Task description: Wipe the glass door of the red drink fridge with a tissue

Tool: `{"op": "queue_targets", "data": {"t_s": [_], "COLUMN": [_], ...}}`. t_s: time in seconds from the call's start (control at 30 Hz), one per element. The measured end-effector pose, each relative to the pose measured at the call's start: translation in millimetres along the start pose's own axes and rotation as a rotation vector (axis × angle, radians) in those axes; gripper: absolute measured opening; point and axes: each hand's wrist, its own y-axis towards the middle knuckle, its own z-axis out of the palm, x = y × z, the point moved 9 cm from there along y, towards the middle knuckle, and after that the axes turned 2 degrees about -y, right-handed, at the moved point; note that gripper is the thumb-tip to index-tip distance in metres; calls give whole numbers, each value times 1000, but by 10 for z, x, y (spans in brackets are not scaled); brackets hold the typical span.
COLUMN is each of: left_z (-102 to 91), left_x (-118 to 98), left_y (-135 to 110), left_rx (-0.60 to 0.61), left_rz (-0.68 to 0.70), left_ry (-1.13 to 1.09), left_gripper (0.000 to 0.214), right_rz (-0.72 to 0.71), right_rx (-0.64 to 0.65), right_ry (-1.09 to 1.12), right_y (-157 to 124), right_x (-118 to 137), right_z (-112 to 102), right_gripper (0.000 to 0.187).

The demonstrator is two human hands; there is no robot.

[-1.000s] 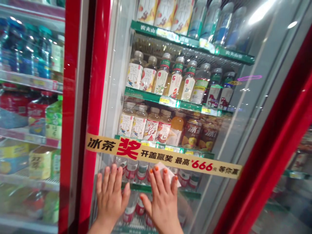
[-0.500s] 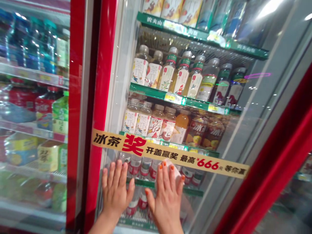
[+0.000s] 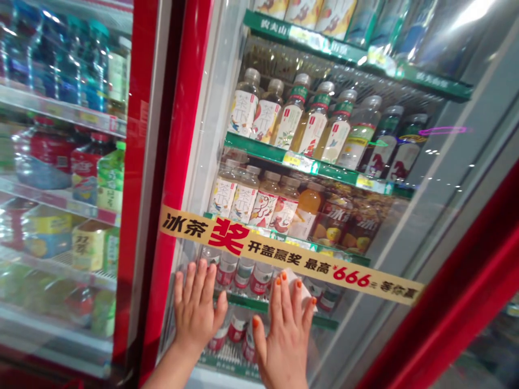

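My left hand [image 3: 197, 310] lies with fingers stretched out on the glass door [image 3: 352, 324] of a drinks fridge, holding nothing. To its right, my right hand [image 3: 286, 329], with orange-painted nails, presses a white wipe [image 3: 305, 292] against the same glass. Its fingers are extended over the wipe, covering much of it. Just above both hands, a yellow promotional strip [image 3: 300, 256] with black and red lettering runs slanting across the door. Behind the glass stand rows of bottled drinks [image 3: 263, 205].
The door has a red frame [image 3: 184, 140] at left and another slanted red frame [image 3: 458, 281] at right. Green-edged shelves [image 3: 259, 146] carry the bottles inside. A neighbouring fridge with large bottles [image 3: 44, 154] stands on the left. Lights reflect in the glass.
The view has shifted slightly, so the fridge sits a little further right. My right hand and the wipe have slid slightly right and down. My left hand stays nearly in place.
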Motion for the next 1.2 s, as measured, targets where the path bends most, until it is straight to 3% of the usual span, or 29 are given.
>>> {"op": "queue_targets", "data": {"t_s": [0.17, 0.23, 0.3, 0.37, 0.43, 0.5, 0.57, 0.6, 0.7, 0.73, 0.77, 0.83, 0.97, 1.03, 1.1, 1.13, 1.2], "left_z": [2, 2, 2, 8, 14, 16, 12, 7, -30, -37, -34, -8, -27, -41, -31, -31, -38], "left_x": [22, 26, 27, 22, 11, 3, 0, -1, 12, 36, 74, 157, 167, 155, 161, 157, 136], "left_y": [-12, -17, -24, -30, -30, -23, -13, -9, -15, -26, -44, -96, -191, -201, -188, -179, -167], "left_rx": [12, 22, 21, 14, 4, -2, 0, 5, 14, 25, 46, 99, 71, 38, 43, 49, 61], "left_rz": [18, 29, 26, 19, 21, 31, 46, 54, 79, 74, 61, 37, 120, 141, 124, 122, 132], "left_ry": [9, 8, 10, 16, 28, 39, 41, 38, 13, 7, 8, 21, 14, 19, 21, 19, 22], "left_gripper": [79, 79, 80, 80, 80, 80, 82, 82, 82, 82, 82, 82, 87, 88, 86, 85, 85], "right_rz": [-4, -33, -34, 39, 212, 420, 482, 422, -77, -239, -337, -300, 338, 595, 594, 483, 114], "right_rx": [15, 31, 57, 69, 25, -63, -122, -126, -131, -127, -114, -88, -140, -162, -143, -119, -63], "right_ry": [95, 87, 25, -48, -62, -16, 30, 40, 42, 23, -8, -84, -115, -66, -47, -59, -102], "right_y": [134, 60, -121, -281, -281, -106, 209, 391, 657, 571, 429, 122, -160, -106, 56, 133, 118], "right_x": [285, 226, -86, -587, -1080, -1309, -1083, -819, 175, 372, 414, 35, -1512, -1821, -1533, -1208, -412], "right_z": [62, 100, 117, 96, 26, -47, -67, -57, -21, 0, 26, 25, -204, -184, -58, 17, 156], "right_gripper": [84, 81, 80, 80, 80, 79, 80, 81, 83, 82, 81, 82, 83, 79, 81, 84, 87]}}
